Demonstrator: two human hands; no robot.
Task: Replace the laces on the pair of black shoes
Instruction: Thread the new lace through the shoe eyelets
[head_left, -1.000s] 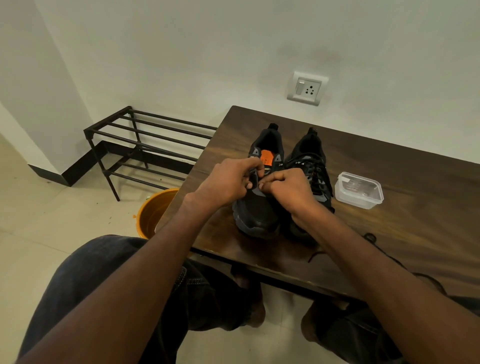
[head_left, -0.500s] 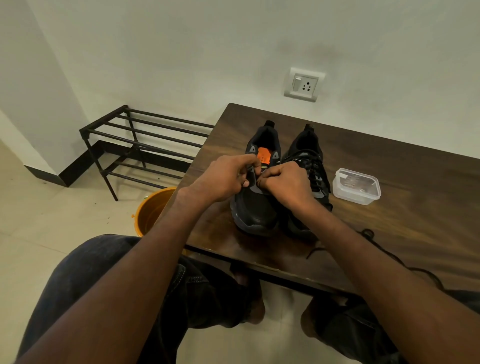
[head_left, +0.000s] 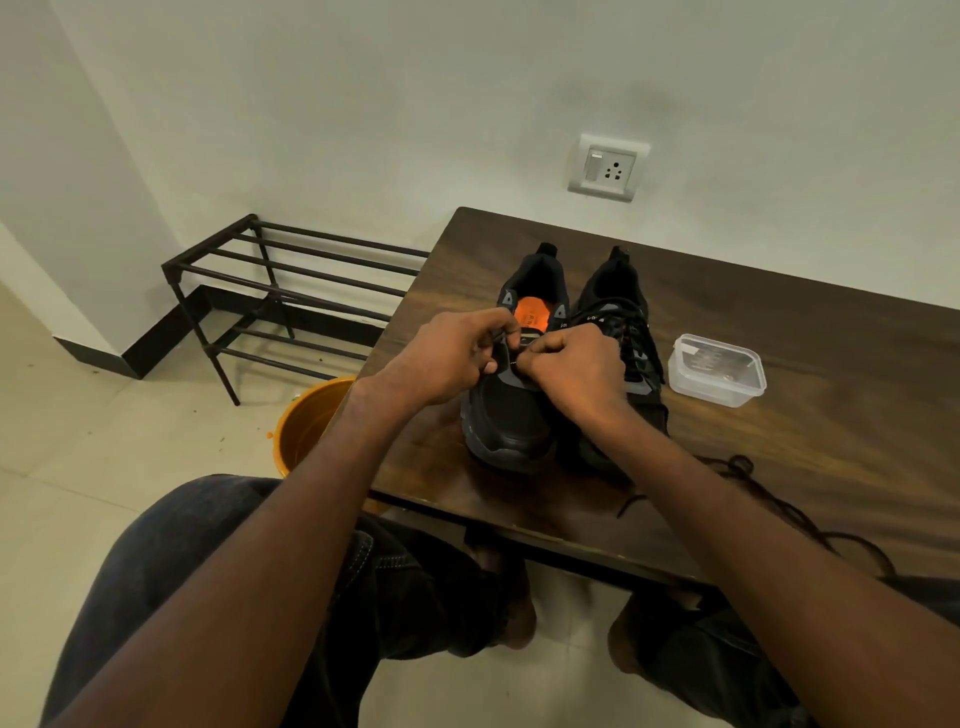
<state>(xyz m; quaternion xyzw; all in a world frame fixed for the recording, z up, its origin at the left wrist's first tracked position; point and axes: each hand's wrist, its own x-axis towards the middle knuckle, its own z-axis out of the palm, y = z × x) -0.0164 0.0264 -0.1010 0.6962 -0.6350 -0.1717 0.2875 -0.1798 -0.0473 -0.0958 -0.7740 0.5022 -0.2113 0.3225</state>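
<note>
Black shoes, a pair, sit side by side at centre frame on a dark wood table (head_left: 779, 322), toes toward the camera, heels toward the wall. Left shoe (head_left: 511, 415) shows an orange insole (head_left: 531, 314) through its open mouth; no lacing visible on it. Right shoe (head_left: 631, 317) has black lacing across its tongue.

Left hand (head_left: 447, 358) is over the left shoe's eyelet area, fingers curled, pinching the shoe's upper edge at the left side of the throat. Right hand (head_left: 576, 369) meets it from the right, fingers curled tight, thumb and forefinger pinched on something small at the eyelet line; looks like a lace tip but too small and dark to confirm. The two hands' fingertips nearly touch above the left shoe's tongue. Right forearm crosses in front of the right shoe's toe, hiding it.

Loose black lace (head_left: 769, 499) lies tangled on the table at lower right, running to the near table edge beside the right forearm.

Clear plastic container (head_left: 717, 369) with lid on stands on the table just right of the right shoe, not touching it; contents unclear.

Orange bucket (head_left: 306, 421) on the floor at the table's left edge, partly hidden by the left forearm. Black metal rack (head_left: 291, 301) against the wall at mid left. White wall socket (head_left: 609, 167) above the table, upper centre-right. Person's knees in dark jeans fill the bottom of the frame.
</note>
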